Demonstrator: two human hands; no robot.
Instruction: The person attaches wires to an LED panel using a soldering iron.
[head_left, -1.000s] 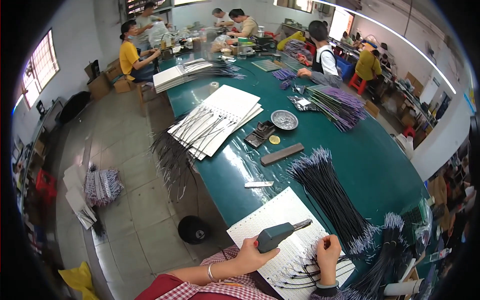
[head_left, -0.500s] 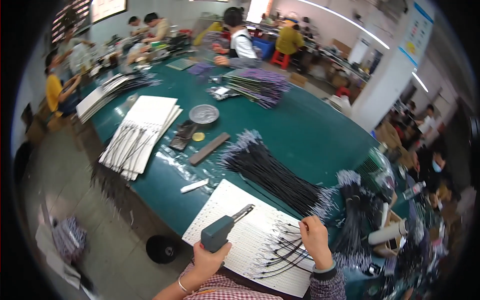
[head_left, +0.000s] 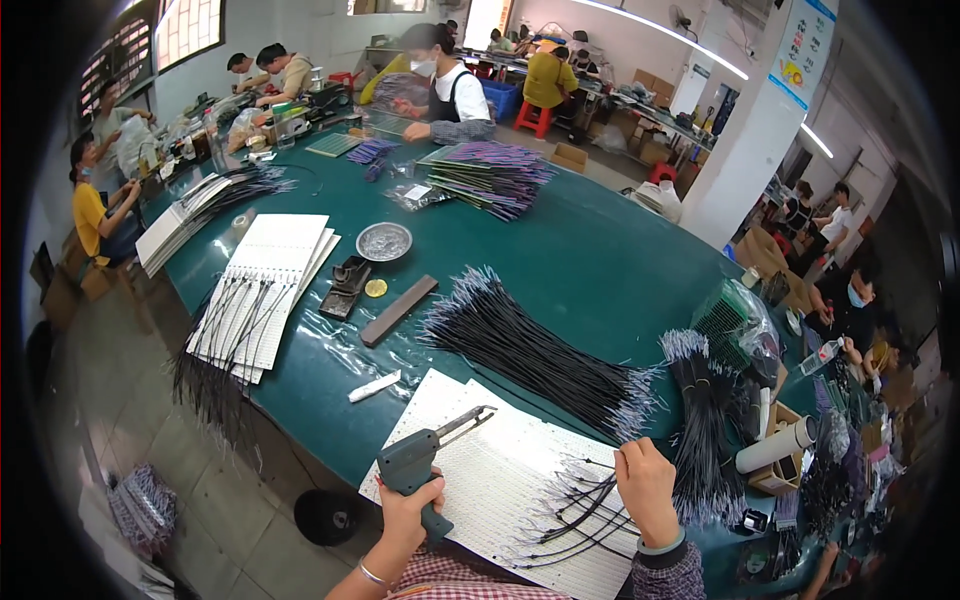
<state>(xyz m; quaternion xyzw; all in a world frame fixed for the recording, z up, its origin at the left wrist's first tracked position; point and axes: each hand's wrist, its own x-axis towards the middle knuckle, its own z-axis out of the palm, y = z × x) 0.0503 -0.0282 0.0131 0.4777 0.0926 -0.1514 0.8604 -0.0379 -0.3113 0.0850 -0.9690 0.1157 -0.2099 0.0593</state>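
My left hand (head_left: 405, 515) is closed round the grip of a dark green soldering gun (head_left: 407, 462). Its long metal tip slants up and right above a white perforated board (head_left: 465, 485). Several thin black cords (head_left: 580, 512) with pale ends lie across the right part of this board. At the board's upper right edge, my right hand (head_left: 648, 488) is pinched, and a black cord runs up to its fingertips. Just beyond the board is a large bundle of black cords (head_left: 535, 350) with pale, frayed-looking ends.
A stack of white boards with cords (head_left: 275, 250) overhangs the green table's (head_left: 600, 270) left edge. Nearby are a metal bowl (head_left: 384, 242), a flat bar (head_left: 399, 311) and a white tube (head_left: 375, 387). Another cord bundle (head_left: 705, 430) lies right. A co-worker (head_left: 455, 95) sits across.
The soldering gun has shifted left in the picture and its tip sits flatter. My right hand has moved slightly right, still pinched. The whole view has tilted a little.
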